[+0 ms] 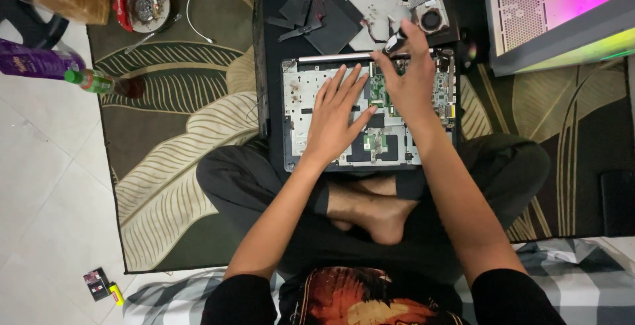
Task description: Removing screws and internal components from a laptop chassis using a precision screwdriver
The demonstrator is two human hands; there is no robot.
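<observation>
Opened laptop chassis (pixel 311 110) stripped to the board, cooling fan (pixel 431 19) already out; left hand (pixel 337 117) flat, spread; right hand (pixel 411 77) pinching a small dark tool (pixel 395 42)

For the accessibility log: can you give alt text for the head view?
Seated cross-legged on a leaf-patterned rug, a person presses the left hand flat on an opened laptop chassis, while the right hand grips a small dark tool above its circuit board.

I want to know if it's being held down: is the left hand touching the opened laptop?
Touching. The head view shows the left hand lying flat, fingers spread, on the opened laptop, no gap.
</observation>
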